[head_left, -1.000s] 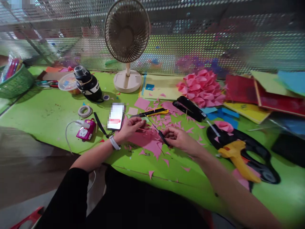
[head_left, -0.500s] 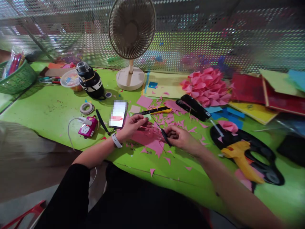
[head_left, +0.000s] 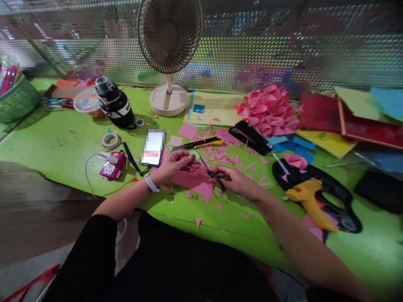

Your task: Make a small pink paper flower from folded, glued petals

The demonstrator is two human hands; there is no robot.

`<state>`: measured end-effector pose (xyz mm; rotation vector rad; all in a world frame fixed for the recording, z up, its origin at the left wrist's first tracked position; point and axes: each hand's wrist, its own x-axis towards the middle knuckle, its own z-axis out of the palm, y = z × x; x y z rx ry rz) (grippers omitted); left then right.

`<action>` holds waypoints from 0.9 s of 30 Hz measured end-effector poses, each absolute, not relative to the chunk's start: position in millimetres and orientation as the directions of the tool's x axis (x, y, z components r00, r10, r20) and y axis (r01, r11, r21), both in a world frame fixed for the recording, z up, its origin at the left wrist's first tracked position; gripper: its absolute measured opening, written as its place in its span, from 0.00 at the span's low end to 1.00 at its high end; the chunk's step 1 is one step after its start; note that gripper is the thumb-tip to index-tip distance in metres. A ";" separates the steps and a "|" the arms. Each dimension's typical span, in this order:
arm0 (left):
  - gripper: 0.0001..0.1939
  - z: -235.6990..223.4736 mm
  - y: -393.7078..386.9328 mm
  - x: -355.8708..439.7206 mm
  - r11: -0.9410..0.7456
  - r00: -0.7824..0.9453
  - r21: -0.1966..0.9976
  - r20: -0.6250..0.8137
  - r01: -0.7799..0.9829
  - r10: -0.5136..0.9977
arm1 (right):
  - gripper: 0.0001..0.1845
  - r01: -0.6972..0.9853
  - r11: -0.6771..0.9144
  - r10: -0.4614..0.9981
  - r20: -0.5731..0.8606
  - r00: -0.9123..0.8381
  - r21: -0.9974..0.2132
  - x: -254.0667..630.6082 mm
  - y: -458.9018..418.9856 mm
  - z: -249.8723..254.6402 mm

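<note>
My right hand (head_left: 229, 177) is closed round the black handle of a pair of scissors (head_left: 216, 179). Their thin blade points up and left, toward the fingertips of my left hand (head_left: 178, 164). That hand is closed in a loose pinch on a small piece of pink paper (head_left: 189, 168), partly hidden by the fingers. Beneath both hands lies a larger pink paper sheet (head_left: 197, 184) on the green table. Many pink scraps (head_left: 225, 156) are scattered around. Just beyond my left hand is a yellow and black utility knife (head_left: 206, 142).
A phone (head_left: 153, 147) lies beside my left wrist. Behind are a fan (head_left: 169, 100), a black bottle (head_left: 115, 102) and a pink paper flower cluster (head_left: 267, 110). A stapler (head_left: 250, 137) and a yellow glue gun (head_left: 310, 201) are on the right; a pink power adapter (head_left: 111, 166) is left.
The whole view shifts slightly with the head. My right fingers change position a little on the scissors; my left hand stays nearly in place.
</note>
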<state>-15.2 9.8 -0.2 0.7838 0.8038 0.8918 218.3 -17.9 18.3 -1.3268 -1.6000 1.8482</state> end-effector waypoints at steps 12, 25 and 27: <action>0.22 -2.2 8.5 -14.6 0.406 0.382 0.840 -0.264 -0.359 0.885 | 0.31 0.341 -0.296 0.802 -0.426 -0.419 -0.892 209.7 -20.0 26.5; 0.22 -1.8 7.9 -16.0 0.425 0.394 0.824 -0.274 -0.375 0.877 | 0.30 0.335 -0.255 0.830 -0.383 -0.405 -0.907 211.9 -19.5 20.6; 0.20 -2.1 8.1 -15.7 0.436 0.391 0.817 -0.286 -0.377 0.875 | 0.31 0.337 -0.255 0.830 -0.384 -0.405 -0.906 211.6 -19.5 20.6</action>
